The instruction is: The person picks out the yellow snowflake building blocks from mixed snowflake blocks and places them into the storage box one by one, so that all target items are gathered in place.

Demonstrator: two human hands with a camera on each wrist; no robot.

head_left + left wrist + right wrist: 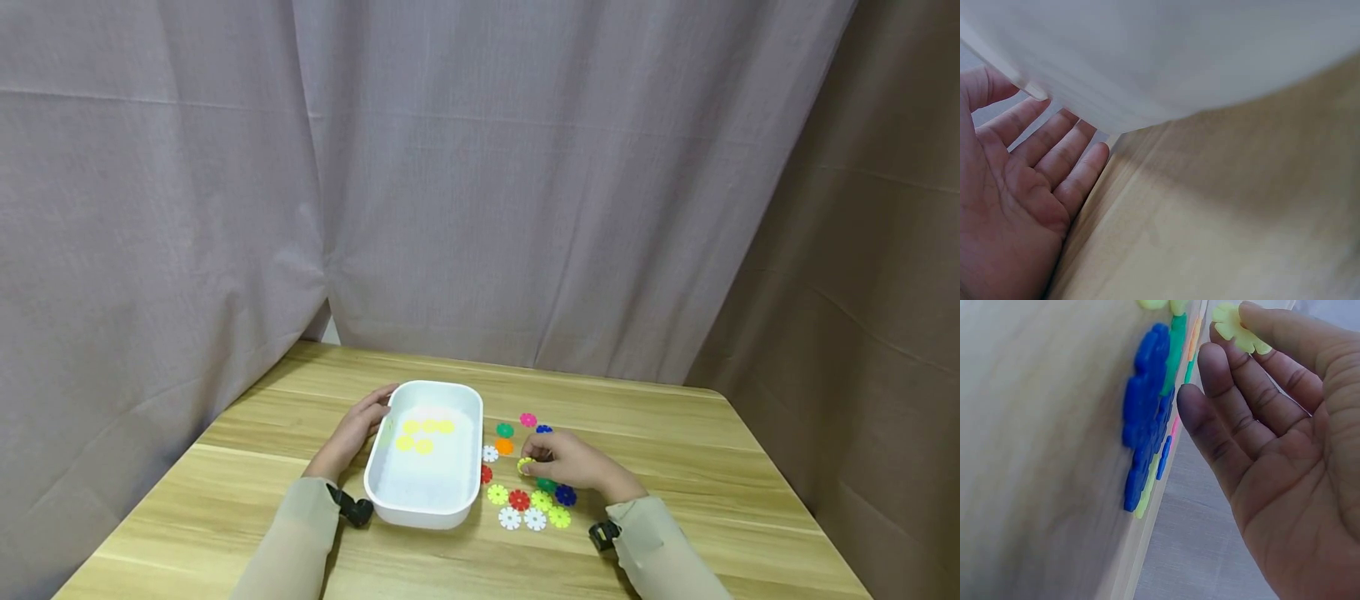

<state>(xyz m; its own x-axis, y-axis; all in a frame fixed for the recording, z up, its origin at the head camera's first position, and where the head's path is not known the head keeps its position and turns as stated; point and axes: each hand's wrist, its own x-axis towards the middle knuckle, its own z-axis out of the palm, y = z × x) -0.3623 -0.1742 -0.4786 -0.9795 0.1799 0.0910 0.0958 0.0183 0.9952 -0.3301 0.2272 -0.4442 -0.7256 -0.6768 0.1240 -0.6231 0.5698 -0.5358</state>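
Observation:
My right hand (570, 460) pinches a yellow notched plastic disc (1235, 328) between thumb and index finger, above other loose discs. Its remaining fingers are loosely bent in the right wrist view. A white rectangular tray (423, 508) stands on the table to the left, with several yellow discs (423, 447) lying inside it. At the tray's left side is my left hand (360, 429). In the left wrist view, its fairly straight fingers (1060, 153) lie along the outer wall, the thumb near the rim.
Right of the tray lie several notched discs, among them a red disc (519, 500), an orange disc (504, 447), a pink disc (528, 420), a white disc (535, 519) and a dark blue disc (566, 495). Grey curtains (480, 208) hang behind the wooden table (675, 433).

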